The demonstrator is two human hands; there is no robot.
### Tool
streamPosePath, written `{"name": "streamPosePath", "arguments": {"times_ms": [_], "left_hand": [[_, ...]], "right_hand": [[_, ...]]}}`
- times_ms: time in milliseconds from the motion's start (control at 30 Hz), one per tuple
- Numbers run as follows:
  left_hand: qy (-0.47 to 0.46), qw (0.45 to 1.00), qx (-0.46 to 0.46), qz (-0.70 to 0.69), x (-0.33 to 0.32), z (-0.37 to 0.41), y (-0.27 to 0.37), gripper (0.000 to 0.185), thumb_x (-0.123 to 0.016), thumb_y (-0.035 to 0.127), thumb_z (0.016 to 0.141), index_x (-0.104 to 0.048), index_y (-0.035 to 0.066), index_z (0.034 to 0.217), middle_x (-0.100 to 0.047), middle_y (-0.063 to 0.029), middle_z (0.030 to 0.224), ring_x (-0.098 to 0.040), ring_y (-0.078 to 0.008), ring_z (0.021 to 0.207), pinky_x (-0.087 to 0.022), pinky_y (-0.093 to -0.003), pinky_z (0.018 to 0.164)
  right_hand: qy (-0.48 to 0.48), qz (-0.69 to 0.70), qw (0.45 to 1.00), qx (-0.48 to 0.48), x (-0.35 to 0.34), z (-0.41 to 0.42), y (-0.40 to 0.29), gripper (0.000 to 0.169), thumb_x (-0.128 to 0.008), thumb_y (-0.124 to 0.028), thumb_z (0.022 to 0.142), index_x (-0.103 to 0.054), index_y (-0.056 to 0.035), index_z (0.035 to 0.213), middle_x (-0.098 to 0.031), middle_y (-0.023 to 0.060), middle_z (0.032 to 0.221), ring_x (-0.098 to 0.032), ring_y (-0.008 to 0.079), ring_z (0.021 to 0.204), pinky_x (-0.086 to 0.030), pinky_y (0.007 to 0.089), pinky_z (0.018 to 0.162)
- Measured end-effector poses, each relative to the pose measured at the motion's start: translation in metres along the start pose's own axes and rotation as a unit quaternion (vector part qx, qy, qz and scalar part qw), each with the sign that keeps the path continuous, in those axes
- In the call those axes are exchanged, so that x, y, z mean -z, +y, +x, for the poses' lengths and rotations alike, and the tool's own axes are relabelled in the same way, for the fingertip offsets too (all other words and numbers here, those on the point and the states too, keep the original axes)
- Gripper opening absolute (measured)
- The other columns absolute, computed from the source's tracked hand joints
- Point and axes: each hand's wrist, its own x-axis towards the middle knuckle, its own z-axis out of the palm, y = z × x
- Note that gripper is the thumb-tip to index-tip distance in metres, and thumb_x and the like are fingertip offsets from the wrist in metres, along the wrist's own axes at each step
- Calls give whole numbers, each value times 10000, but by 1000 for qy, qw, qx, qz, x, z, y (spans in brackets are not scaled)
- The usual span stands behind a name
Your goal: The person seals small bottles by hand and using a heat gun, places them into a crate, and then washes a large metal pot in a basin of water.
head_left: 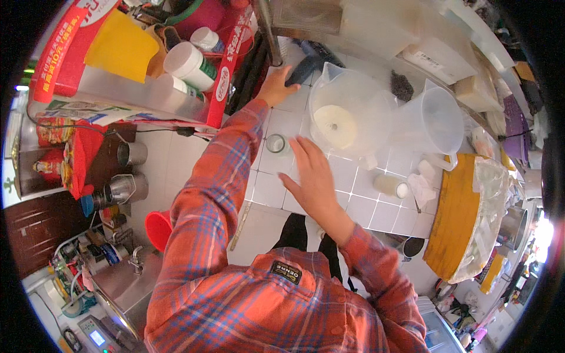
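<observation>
My left hand [276, 87] reaches across the white tiled counter [364, 174], thumb and fingers apart and nothing visible in them. Just beyond its fingertips lies a dark grey-blue object [304, 69] whose kind I cannot tell. My right hand [312, 176] is over the tiles, thumb spread from the fingers, holding nothing. An uncovered small glass jar [276, 143] stands to its left, apart from the fingers. To the right of the hands is a large translucent plastic jug [353, 88] with cream-coloured contents. A second translucent jug [441, 114] stands further right.
A small container of pale contents [388, 185] and crumpled tissue [421, 187] are at the right. Beyond them stands a yellow-sided box [454, 203]. A red-edged rack [220, 84] with white tubs [192, 66] borders my left arm. A red bucket [158, 229] is below.
</observation>
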Motion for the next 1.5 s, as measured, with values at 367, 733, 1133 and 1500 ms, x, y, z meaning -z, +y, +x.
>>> {"name": "streamPosePath", "arguments": {"times_ms": [367,733,1133,1500], "left_hand": [[-18,981,91,170,-4,-31,16,578,-797,283,752,-525,35,1197,-683,-219,1005,-665,-422,996,-524,-506,822],[-27,953,67,293,42,-119,62,389,-787,156,741,-534,67,1023,-673,-146,926,-670,-367,931,-548,-473,742],[-78,938,68,331,84,-229,137,387,-796,129,742,-526,48,1006,-669,-159,935,-668,-374,918,-545,-482,729],[51,941,159,293,107,-314,183,382,-769,106,742,-559,31,1052,-675,-202,934,-668,-391,877,-523,-502,739]], "right_hand": [[-77,49,994,-58,-39,2,32,530,-787,-138,771,-562,-53,1242,-669,152,1112,-662,378,947,-547,441,795],[-45,-18,994,-97,12,-46,51,595,-784,-161,796,-540,-73,1332,-670,187,1176,-668,376,1007,-554,438,832],[60,-27,998,5,36,-74,27,725,-763,-113,792,-441,-53,1439,-597,149,1308,-591,343,1179,-487,434,962],[127,-168,977,25,-3,-121,20,619,-745,-116,772,-564,-177,1361,-442,126,1476,-400,327,1385,-313,586,1094]]}}
